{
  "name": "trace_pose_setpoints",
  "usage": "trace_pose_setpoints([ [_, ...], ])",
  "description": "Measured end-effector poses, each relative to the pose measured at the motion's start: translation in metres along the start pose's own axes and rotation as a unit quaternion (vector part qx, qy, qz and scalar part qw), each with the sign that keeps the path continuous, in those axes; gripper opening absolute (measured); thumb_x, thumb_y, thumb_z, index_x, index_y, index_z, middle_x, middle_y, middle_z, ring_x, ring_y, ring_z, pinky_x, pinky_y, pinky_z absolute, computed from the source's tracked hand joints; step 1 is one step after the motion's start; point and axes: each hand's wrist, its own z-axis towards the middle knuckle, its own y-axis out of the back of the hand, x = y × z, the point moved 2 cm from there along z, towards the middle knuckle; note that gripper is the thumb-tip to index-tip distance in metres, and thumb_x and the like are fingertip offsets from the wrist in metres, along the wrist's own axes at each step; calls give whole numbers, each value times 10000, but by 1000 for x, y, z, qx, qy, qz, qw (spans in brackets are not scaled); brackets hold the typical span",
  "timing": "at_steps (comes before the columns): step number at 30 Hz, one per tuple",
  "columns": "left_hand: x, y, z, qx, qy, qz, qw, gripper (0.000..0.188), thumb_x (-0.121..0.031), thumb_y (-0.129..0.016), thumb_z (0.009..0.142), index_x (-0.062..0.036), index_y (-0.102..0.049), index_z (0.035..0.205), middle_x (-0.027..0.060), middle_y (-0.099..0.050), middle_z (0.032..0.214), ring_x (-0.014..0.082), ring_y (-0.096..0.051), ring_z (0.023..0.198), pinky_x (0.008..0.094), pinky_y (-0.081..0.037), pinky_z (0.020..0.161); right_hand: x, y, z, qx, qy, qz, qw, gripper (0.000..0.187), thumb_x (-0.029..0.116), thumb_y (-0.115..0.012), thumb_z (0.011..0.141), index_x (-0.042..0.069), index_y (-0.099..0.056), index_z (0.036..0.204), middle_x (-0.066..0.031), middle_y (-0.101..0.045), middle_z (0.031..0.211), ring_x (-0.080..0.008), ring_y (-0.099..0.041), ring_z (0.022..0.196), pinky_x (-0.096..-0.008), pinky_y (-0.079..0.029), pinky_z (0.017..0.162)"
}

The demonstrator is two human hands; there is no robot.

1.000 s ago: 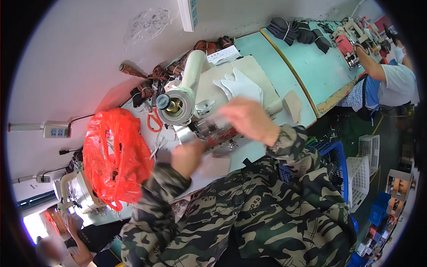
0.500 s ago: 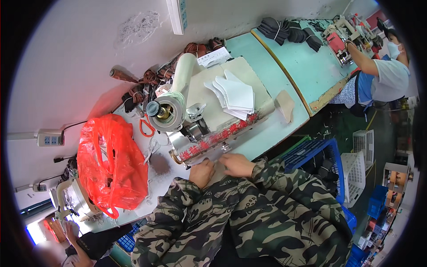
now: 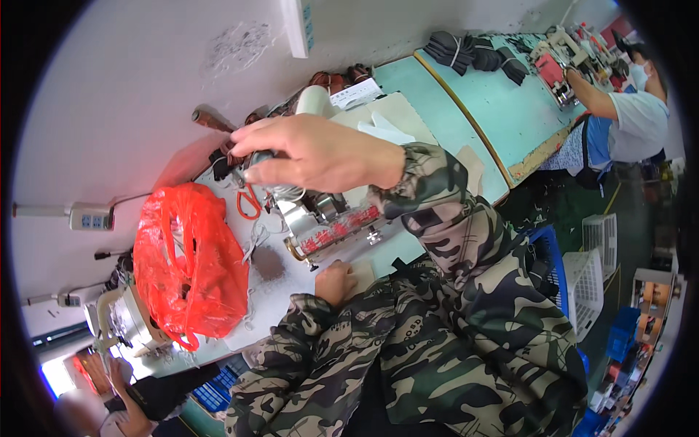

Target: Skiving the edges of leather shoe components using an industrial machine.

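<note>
My right hand (image 3: pixel 320 154) is raised over the sewing machine, thumb and fingers apart. Between them shows part of a dark knob (image 3: pixel 263 156) on the machine's top; whether I touch it cannot be told. The machine's head (image 3: pixel 331 231), speckled red along its front, lies partly behind my hand and sleeve. My left hand (image 3: pixel 334 283) rests low at the table's near edge, fingers curled at a flat beige piece (image 3: pixel 362 277). White cut pieces (image 3: pixel 386 130) lie on the machine's bed, largely covered by my right hand.
A red plastic bag (image 3: pixel 191 266) fills the table's left side, with orange-handled scissors (image 3: pixel 249 202) beside it. Dark bundles (image 3: pixel 448 51) lie on the far green table, where a person (image 3: pixel 632 120) works. Blue (image 3: pixel 551 269) and white baskets (image 3: pixel 582 280) stand at right.
My right hand has left the table edge beside my left hand and risen up and leftward over the machine's top. The left hand stays low by the beige piece. The view has shifted slightly.
</note>
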Motion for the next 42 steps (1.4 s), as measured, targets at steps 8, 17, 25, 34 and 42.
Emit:
trace_pose_setpoints([
  [8,-13,6,-6,-46,-58,49,996,238,-209,-725,735,-76,-586,876,138,-628,865,363,-631,831,455,-500,736,21,-15,-20,-209,4,-42,977,289,203,-695,915,-6,-655,1110,-156,-709,1078,-266,-689,950,-325,-533,817],
  [17,-35,165,33,113,-6,-235,965,216,-178,-635,923,-18,-569,1052,90,-625,712,137,-633,601,314,-483,549,-24,-75,-158,57,-342,65,936,222,185,-677,871,12,-690,1010,-170,-689,820,-291,-693,764,-401,-522,703],
  [25,18,199,69,261,167,-181,933,272,-256,-561,979,-50,-648,823,-5,-579,649,76,-548,493,219,-393,428,-48,-89,-153,99,-351,-78,928,201,257,-688,809,60,-666,842,-129,-672,804,-343,-657,797,-471,-503,703],
  [34,-13,182,85,122,-26,-159,979,196,-228,-591,898,-46,-659,888,46,-617,621,180,-582,501,321,-446,470,-67,-45,-123,99,-259,-193,941,248,184,-683,762,52,-679,972,-153,-668,884,-380,-621,865,-449,-486,755],
  [42,-15,21,10,-21,-55,239,969,116,-183,-614,828,-79,-586,870,93,-628,703,303,-664,606,448,-496,505,-46,19,-153,-122,-111,-472,866,281,182,-739,758,121,-696,1029,-26,-657,1000,-257,-581,969,-376,-466,813],
])
